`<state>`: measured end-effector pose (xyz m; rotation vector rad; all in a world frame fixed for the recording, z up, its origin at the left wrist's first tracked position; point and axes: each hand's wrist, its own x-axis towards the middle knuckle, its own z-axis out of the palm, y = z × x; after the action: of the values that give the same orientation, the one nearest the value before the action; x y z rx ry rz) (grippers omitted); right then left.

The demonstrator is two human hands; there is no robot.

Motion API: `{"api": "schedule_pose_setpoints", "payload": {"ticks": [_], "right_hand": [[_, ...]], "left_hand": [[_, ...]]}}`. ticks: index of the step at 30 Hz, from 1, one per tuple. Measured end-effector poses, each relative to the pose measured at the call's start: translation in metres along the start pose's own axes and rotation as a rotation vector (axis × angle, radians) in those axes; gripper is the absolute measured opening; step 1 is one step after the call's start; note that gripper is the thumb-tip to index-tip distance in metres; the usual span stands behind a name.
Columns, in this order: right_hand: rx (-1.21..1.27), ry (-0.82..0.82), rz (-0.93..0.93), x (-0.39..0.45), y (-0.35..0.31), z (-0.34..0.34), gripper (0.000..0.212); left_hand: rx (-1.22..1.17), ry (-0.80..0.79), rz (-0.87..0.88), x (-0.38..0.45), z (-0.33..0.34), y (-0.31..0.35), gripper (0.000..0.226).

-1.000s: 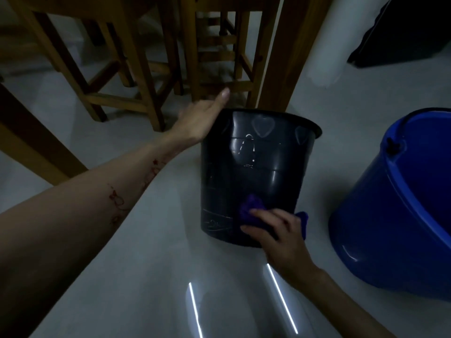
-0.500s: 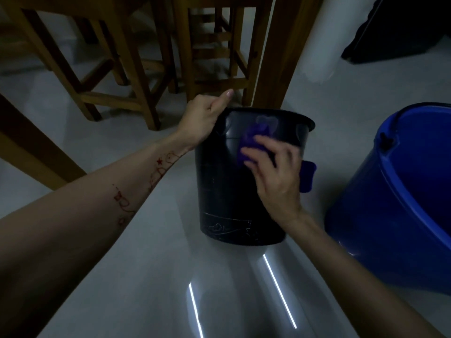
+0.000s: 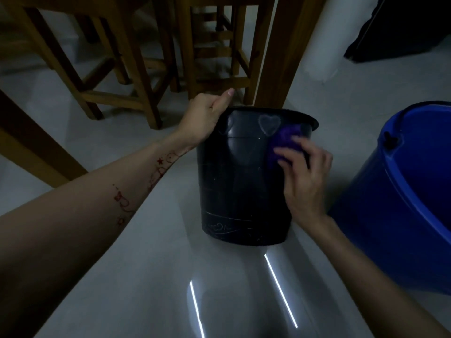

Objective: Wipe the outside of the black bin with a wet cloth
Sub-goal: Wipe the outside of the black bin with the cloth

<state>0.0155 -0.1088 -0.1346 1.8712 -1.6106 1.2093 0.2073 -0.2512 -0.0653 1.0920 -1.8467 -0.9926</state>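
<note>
1. Head view, and the right hand (image 3: 305, 176) is flat against the upper right side of the black bin (image 3: 244, 181), fingers (image 3: 290, 154) pressed together over a purple cloth (image 3: 284, 140) and pinning it to the wall just under the rim.
2. That cloth is bunched up, peeking out above and left of the fingertips, right beside a heart shape moulded into the bin.
3. Over to the left hand (image 3: 203, 120): it's curled around the bin's rim on the left side, thumb up on top, gripping firmly, with red drawn marks showing along the forearm.
4. Black bin stands upright on the pale glossy floor (image 3: 146, 276), centre of the picture, faint scratch-like lines near its base.
5. Just to its right, a big blue bucket (image 3: 402, 215), close to the bin but whether they touch is hard to say.
6. Behind the bin, wooden stools (image 3: 102, 69) and a thick wooden table leg (image 3: 280, 57).
7. Two bright streaks of light reflect off the floor in front.
</note>
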Motion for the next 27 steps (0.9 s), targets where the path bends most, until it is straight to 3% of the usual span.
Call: {"api": "schedule_pose_setpoints", "payload": {"ticks": [3, 7, 10, 13, 16, 20, 22, 25, 27], "right_hand": [[0.017, 0.013, 0.002, 0.026, -0.015, 0.020, 0.023], [-0.010, -0.100, -0.268, -0.004, -0.037, 0.026, 0.026], [-0.007, -0.211, -0.435, -0.054, -0.039, 0.011, 0.028], [-0.003, -0.308, -0.504, -0.087, -0.035, -0.004, 0.036], [-0.017, -0.262, -0.430, -0.079, -0.023, -0.016, 0.034], [0.000, -0.037, -0.041, -0.021, -0.002, -0.008, 0.018], [0.010, 0.009, 0.067, 0.007, 0.000, 0.004, 0.018], [0.028, -0.015, 0.040, 0.016, -0.014, 0.020, 0.018], [0.022, -0.068, -0.128, -0.002, -0.027, 0.023, 0.017]], "left_hand": [[-0.012, 0.022, -0.007, -0.001, 0.002, -0.001, 0.052], [0.018, 0.068, -0.010, -0.003, -0.001, -0.001, 0.055], [0.055, 0.003, 0.024, -0.009, -0.005, 0.003, 0.046], [0.351, -0.118, 0.202, -0.013, -0.006, -0.002, 0.036], [0.438, -0.162, 0.282, -0.013, -0.008, -0.004, 0.040], [0.445, -0.193, 0.273, -0.013, -0.010, -0.006, 0.041], [0.434, -0.203, 0.279, -0.012, -0.009, -0.004, 0.040], [0.414, -0.206, 0.249, -0.010, -0.009, -0.001, 0.042], [0.417, -0.217, 0.242, -0.010, -0.011, -0.002, 0.044]]}}
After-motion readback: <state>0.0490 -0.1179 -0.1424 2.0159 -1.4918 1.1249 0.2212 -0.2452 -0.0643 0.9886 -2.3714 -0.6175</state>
